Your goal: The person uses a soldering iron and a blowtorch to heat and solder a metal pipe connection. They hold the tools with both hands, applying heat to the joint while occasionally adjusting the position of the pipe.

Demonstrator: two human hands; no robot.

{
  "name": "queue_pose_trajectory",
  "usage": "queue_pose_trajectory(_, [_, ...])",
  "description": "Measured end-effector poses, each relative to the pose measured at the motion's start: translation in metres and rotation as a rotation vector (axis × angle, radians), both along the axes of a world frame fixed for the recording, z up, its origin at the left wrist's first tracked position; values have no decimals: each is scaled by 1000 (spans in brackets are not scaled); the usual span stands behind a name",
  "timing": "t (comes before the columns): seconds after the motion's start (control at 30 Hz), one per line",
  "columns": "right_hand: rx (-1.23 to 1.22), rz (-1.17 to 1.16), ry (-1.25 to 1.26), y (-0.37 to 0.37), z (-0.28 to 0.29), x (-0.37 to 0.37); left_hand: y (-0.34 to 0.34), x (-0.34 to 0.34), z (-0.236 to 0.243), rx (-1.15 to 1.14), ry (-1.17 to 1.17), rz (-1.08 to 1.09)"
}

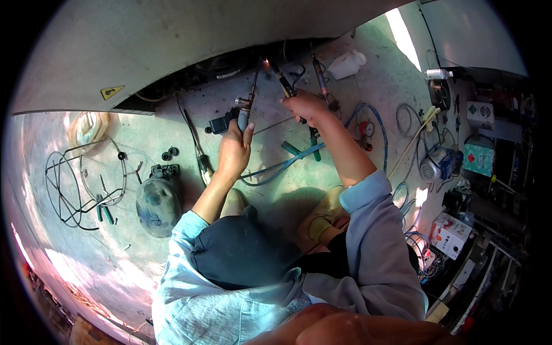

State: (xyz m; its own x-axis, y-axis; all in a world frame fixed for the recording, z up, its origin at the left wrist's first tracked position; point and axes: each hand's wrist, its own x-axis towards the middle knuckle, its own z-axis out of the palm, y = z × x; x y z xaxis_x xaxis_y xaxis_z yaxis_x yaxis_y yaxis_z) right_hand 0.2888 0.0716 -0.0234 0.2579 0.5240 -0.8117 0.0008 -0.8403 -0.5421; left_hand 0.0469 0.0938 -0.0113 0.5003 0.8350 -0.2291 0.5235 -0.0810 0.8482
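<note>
My left hand [233,152] is closed around the grey-blue handle of a gas torch [244,115]. The torch's thin metal tube points up toward the dark opening under a large pale panel [172,40]. My right hand [307,108] grips a slim black stick-shaped lighter [284,83] with light markings. At the lighter's far end, close to the torch tip, an orange flame [267,62] glows. What lies inside the opening is too dark to make out. Beside my left hand, a small black box [221,124] rests on the floor.
A dark domed compressor [158,204] stands left of my legs, near coiled black cable [72,192]. Green-handled pliers [292,148] and a blue hose [282,168] lie ahead of me. Rightward are a pressure gauge [367,129], white jug [347,64], blue-and-grey pump [440,165] and several boxes.
</note>
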Motion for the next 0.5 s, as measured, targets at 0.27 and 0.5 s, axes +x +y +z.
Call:
queue_pose_trajectory(0.27, [-68, 140, -231, 8, 47, -23, -1, -1, -1, 4, -11, 13])
queue_pose_trajectory(0.5, [52, -17, 14, -4, 4, -6, 0, 0, -3, 5, -54, 6])
